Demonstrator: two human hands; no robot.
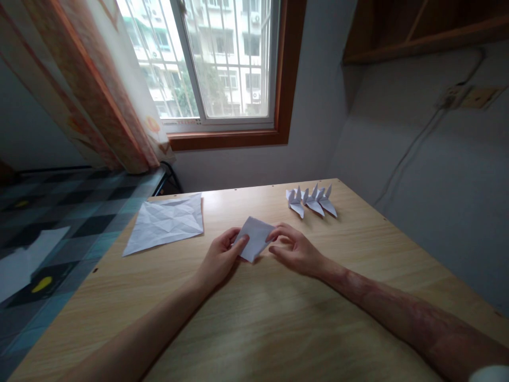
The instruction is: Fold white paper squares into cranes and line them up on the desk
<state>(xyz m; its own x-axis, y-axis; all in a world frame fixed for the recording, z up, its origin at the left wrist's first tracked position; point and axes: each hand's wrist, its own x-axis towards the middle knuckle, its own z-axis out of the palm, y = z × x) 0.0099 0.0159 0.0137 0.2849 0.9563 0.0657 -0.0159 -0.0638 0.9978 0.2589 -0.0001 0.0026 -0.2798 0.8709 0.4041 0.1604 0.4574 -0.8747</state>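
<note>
A small white folded square of paper is tilted cornerwise just above the table, in the middle of the view. My left hand pinches its left side, thumb on top and fingers curled beneath. At the right corner, the fingertips of my right hand touch the paper's edge. The right thumb stands apart below them, and a gap shows between thumb and forefinger. Behind my right hand stand several white origami pieces with pointed upright tips. To the left lies a creased, unfolded white sheet.
The light wooden table ends at a back edge near the wall. Left of it is a dark checked cloth with white paper on it. A window, a curtain and a wall cable surround the table.
</note>
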